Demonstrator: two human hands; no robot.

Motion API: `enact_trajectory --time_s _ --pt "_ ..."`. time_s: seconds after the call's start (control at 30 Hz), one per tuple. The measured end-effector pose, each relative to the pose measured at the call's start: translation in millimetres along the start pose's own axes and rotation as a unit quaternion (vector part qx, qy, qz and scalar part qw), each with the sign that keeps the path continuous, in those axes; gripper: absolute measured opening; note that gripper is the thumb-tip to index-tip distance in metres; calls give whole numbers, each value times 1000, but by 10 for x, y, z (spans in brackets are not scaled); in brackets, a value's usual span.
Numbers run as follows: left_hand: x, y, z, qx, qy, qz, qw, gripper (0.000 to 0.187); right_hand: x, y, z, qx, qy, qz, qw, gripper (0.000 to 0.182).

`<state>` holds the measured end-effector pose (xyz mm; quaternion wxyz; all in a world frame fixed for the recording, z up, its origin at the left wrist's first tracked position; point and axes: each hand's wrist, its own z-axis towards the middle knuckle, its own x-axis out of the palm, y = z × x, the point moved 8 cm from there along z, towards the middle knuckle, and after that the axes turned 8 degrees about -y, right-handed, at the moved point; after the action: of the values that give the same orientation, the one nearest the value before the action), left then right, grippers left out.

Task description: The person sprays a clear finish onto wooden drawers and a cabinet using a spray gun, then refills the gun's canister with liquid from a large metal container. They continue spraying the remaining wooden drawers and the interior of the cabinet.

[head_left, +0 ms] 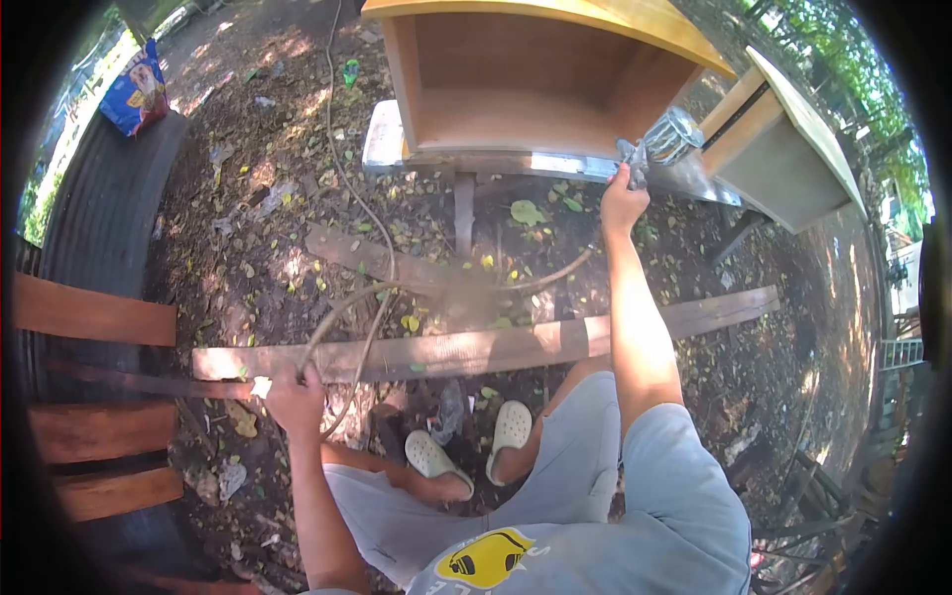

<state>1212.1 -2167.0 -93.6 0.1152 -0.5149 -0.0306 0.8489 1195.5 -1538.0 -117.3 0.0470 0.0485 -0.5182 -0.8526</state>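
My left hand [296,399] is closed around a tan hose [349,297] at the lower left, and a small bright white patch shows beside its fingers. The hose curves up and across toward the middle, where part of it is blurred. Stretched forward, my right hand [625,203] pinches a crumpled grey plastic piece [633,164]. Just right of those fingers, a clear plastic bag [684,164] with a bluish round container [674,134] rests on the bench edge. Behind it stands an open wooden drawer box [526,119] with a yellowish edge.
A second wooden drawer [793,149] sits tilted at the right. A long plank [476,347] lies across the leaf-strewn ground before my feet. Reddish boards [94,431] rest on a corrugated sheet [109,188] at the left, with a blue printed bag [136,91] at its far end.
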Motion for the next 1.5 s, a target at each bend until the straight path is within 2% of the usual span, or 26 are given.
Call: enact_trajectory --time_s 0.07,0.13,0.17,0.27,0.3,0.47,0.53,0.57,0.8,0.83,0.97,1.07,1.17,1.27,1.5 --pt "117 38 183 22 -60 8 998 26 59 -127 -77 2 -31 28 999 25" --pt "342 70 254 40 -68 10 997 25 110 -171 -167 16 -62 52 997 25" --pt "449 79 252 47 -72 12 996 25 178 -297 -177 17 -66 38 997 33" --pt "815 98 104 15 -57 47 997 25 427 -336 -353 -27 -13 66 997 35" --pt "1006 165 3 12 -61 63 996 26 542 -361 -433 -21 11 102 994 36" --pt "1588 419 -579 -54 1 89 995 23 1176 -217 -1000 -5 159 89 983 35" --pt "1706 448 -603 -62 17 87 994 22 1374 14 -1237 -7 191 141 971 35" --pt "1765 452 -602 -65 20 83 994 22 1452 102 -1321 -6 197 106 975 35" --pt "1679 552 -588 -149 34 59 987 28 1832 751 -1526 40 131 240 961 32" --pt "1670 579 -605 -158 29 58 985 28 1899 778 -1512 50 134 200 969 30" --pt "1776 802 -639 -178 58 67 980 30 2038 1100 -1410 -6 75 293 953 32" --pt "1784 863 -659 -188 65 62 978 31 2197 1168 -1404 56 82 376 921 33" --pt "1812 897 -664 -204 74 40 975 33 2286 1138 -1498 152 129 408 891 32" --pt "1856 930 -669 -219 70 13 973 35 2306 1110 -1506 187 144 428 872 25" --pt "1914 867 -621 -196 92 12 976 34 1772 1005 -707 125 19 386 914 27"
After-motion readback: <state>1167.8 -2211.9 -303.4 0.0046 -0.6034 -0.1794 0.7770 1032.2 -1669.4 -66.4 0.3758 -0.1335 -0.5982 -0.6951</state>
